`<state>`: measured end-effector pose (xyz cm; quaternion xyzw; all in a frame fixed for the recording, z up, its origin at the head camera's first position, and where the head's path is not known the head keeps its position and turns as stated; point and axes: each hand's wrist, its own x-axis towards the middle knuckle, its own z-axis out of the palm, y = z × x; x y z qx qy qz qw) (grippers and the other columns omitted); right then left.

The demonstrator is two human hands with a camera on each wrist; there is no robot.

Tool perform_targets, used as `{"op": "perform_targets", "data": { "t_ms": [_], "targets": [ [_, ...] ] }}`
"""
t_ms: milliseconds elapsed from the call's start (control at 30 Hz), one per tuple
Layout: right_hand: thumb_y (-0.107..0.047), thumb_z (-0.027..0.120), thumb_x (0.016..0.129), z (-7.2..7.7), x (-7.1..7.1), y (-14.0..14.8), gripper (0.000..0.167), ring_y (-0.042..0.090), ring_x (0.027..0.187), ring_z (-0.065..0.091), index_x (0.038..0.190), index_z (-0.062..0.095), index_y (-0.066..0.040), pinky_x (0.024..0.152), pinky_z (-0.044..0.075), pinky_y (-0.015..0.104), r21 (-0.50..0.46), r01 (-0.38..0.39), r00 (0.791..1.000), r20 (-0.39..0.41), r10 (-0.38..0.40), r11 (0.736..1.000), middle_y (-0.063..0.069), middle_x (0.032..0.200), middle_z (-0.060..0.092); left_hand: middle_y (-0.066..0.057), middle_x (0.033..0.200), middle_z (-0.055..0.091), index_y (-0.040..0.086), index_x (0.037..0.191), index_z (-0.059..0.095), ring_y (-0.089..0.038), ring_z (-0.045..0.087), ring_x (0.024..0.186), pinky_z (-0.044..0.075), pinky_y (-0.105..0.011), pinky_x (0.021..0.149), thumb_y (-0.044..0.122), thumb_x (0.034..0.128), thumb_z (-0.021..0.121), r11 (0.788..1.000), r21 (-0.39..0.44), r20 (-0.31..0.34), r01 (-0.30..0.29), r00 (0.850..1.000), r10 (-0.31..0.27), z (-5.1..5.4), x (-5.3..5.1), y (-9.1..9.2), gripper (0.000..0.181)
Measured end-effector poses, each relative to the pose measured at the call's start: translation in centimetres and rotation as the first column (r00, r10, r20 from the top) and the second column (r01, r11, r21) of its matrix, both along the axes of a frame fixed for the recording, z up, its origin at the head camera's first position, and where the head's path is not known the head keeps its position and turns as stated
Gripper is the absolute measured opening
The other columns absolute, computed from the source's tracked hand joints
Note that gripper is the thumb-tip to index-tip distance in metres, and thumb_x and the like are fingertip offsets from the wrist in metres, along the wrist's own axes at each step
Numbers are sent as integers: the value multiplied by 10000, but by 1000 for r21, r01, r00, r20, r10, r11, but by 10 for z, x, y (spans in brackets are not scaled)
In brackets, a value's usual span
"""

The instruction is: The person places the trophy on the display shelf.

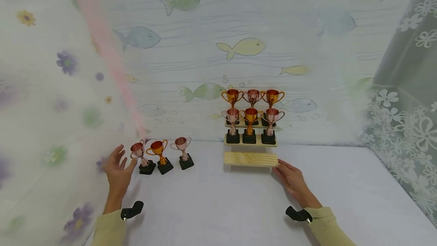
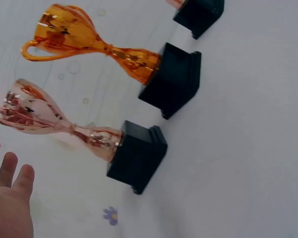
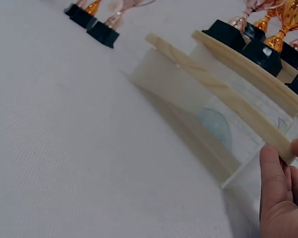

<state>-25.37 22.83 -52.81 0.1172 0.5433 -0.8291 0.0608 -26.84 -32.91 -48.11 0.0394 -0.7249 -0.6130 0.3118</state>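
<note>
At the left, the left hand (image 1: 119, 172) is spread beside a rose-gold trophy (image 1: 138, 151) on a black base; in the left wrist view a gap shows between its fingers (image 2: 9, 173) and the cup. A gold trophy (image 1: 157, 149) and a paler pink trophy (image 1: 182, 144) stand to its right. The right hand (image 1: 295, 181) pinches the right end of the lowest wooden step (image 1: 250, 159), thumb above and fingers below in the right wrist view (image 3: 283, 183). That step bears nothing. Several gold and pink trophies (image 1: 251, 116) stand on the two steps behind it.
White cloth covers the table (image 1: 211, 204). A curtain with printed fish (image 1: 240, 47) hangs behind, flowered fabric (image 1: 67, 63) at the left, lace (image 1: 406, 124) at the right. Clear supports (image 3: 169, 79) hold up the front step.
</note>
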Motion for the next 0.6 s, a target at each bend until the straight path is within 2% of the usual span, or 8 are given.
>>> {"op": "perform_targets", "data": {
  "t_ms": [167, 267, 367, 500, 600],
  "targets": [
    [-78, 489, 1068, -1, -1, -2, 576, -28, 1002, 653, 1563, 245, 85, 1017, 502, 198, 19, 12, 1000, 6, -12, 1000, 88, 1368, 523, -155, 1524, 441, -9, 1510, 410, -295, 441, 1378, 403, -283, 1155, -123, 835, 741, 997, -74, 96, 23, 995, -16, -5, 1, 5, 761],
    [-83, 500, 1065, -2, -3, -3, 586, -30, 1005, 653, 1563, 242, 87, 1016, 502, 197, 27, 15, 1000, 4, -15, 1000, 127, 1434, 473, -160, 1519, 457, -18, 1507, 412, -310, 469, 1357, 439, -236, 1110, -113, 837, 746, 995, -101, 112, 12, 994, -1, -8, -1, 8, 755],
    [-81, 507, 1064, -2, -3, -3, 579, -26, 1004, 657, 1558, 257, 88, 1010, 508, 199, 28, 20, 1000, -2, -20, 999, 111, 1405, 497, -158, 1503, 479, -11, 1500, 429, -289, 499, 1328, 471, -214, 1069, -87, 848, 754, 994, -105, 111, -7, 994, 18, -10, -5, 9, 733],
    [-81, 503, 1067, -2, -2, -2, 580, -24, 1002, 659, 1561, 249, 85, 1008, 507, 194, 20, 19, 1000, -6, -19, 1000, 33, 1289, 561, -131, 1426, 532, -3, 1482, 459, -147, 547, 1233, 506, -161, 988, -55, 853, 768, 996, -80, 75, -41, 996, 47, -13, -10, 11, 703],
    [-83, 508, 1066, -2, -2, -1, 591, -21, 1003, 659, 1563, 238, 87, 1014, 502, 195, 7, 16, 1000, -10, -16, 1000, -4, 1229, 587, -70, 1306, 569, -19, 1459, 480, -58, 566, 1123, 518, -101, 900, -48, 850, 774, 996, -41, 44, -77, 996, 79, -14, -15, 13, 677]
  ]
}}
